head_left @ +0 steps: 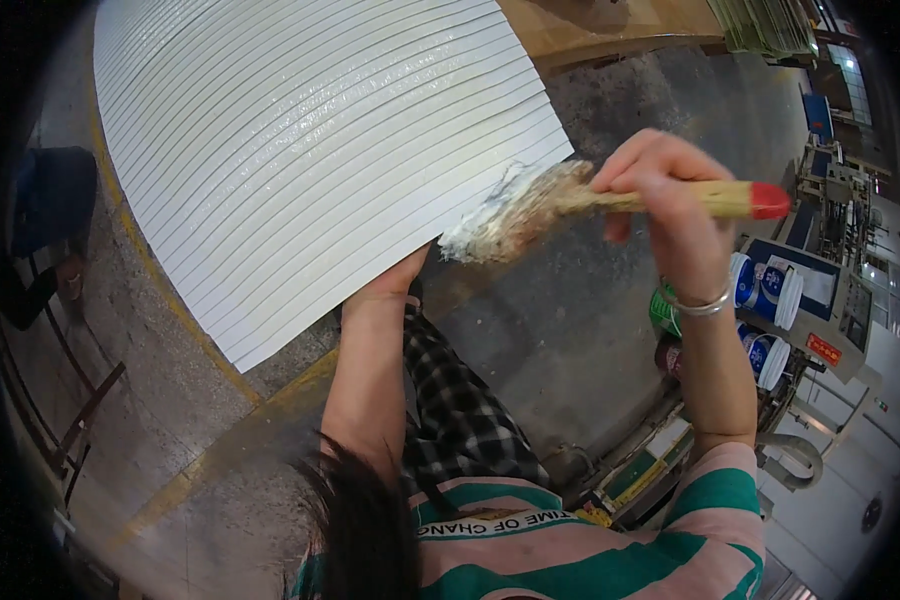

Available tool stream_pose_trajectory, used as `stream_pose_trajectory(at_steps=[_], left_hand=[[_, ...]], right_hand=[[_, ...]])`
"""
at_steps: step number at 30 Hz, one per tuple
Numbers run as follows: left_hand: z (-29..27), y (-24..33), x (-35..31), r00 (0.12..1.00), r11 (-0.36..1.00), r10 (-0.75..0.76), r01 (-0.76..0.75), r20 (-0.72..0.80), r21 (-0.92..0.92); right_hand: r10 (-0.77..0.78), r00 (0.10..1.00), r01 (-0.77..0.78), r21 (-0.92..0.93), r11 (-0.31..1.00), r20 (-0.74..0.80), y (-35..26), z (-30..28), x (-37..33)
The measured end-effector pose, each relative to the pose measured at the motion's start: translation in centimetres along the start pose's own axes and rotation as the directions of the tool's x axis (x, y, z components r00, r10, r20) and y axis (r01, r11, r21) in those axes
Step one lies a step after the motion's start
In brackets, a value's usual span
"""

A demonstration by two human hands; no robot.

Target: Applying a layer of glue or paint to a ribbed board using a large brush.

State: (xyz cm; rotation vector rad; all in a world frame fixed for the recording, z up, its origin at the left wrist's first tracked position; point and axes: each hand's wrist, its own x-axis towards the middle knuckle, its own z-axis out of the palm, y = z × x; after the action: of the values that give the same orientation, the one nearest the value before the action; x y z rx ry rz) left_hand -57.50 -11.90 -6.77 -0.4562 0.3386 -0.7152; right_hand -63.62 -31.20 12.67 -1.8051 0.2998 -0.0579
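Observation:
My right hand [665, 190] is closed round the wooden handle of a wide brush [515, 215] with a red handle end. White, wet-looking stuff coats its bristles, which hang by the near right edge of a fanned stack of white sheets [340, 130]. The sheets overlap in narrow, step-like rows, and wet gloss shines across the middle of them. My left hand [400, 278] reaches in at the near edge of the stack. Its fingers are hidden beneath the sheets, so I cannot see how they are bent.
A brown board surface [620, 25] lies beyond the stack, with a pile of greenish sheets [765, 25] at its right. Blue-and-white buckets [765, 290] stand by machinery on the right. A dark chair-like object [55, 195] is at the left. Yellow lines [185, 318] cross the grey floor.

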Motion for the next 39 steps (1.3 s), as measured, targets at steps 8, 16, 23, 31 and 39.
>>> stream_pose_trajectory(at_steps=[8,16,23,31,39], left_hand=[[2.0,-2.1,1.2,0.735,0.825,0.475,-0.182,-0.483,0.535],[1.9,-3.0,2.5,0.931,0.917,0.227,-0.105,-0.287,0.385],[2.3,-4.0,3.1,0.877,0.848,0.306,-0.074,-0.371,0.524],[3.7,-4.5,3.2,0.864,0.807,0.375,-0.125,-0.337,0.577],[3.4,-4.3,2.4,0.858,0.824,0.354,-0.098,-0.373,0.558]], right_hand=[[0.020,0.999,-0.019,0.020,1.000,-0.049,1.5,0.4,-1.7],[-0.067,0.980,0.095,0.142,0.985,-0.188,1.7,0.9,-1.3],[-0.138,0.956,0.182,0.155,0.971,-0.260,-0.1,0.5,-2.0],[-0.017,0.971,0.061,0.180,0.982,-0.238,1.6,0.9,-4.6],[0.001,0.965,0.043,0.162,0.986,-0.263,2.7,1.4,-4.2]])
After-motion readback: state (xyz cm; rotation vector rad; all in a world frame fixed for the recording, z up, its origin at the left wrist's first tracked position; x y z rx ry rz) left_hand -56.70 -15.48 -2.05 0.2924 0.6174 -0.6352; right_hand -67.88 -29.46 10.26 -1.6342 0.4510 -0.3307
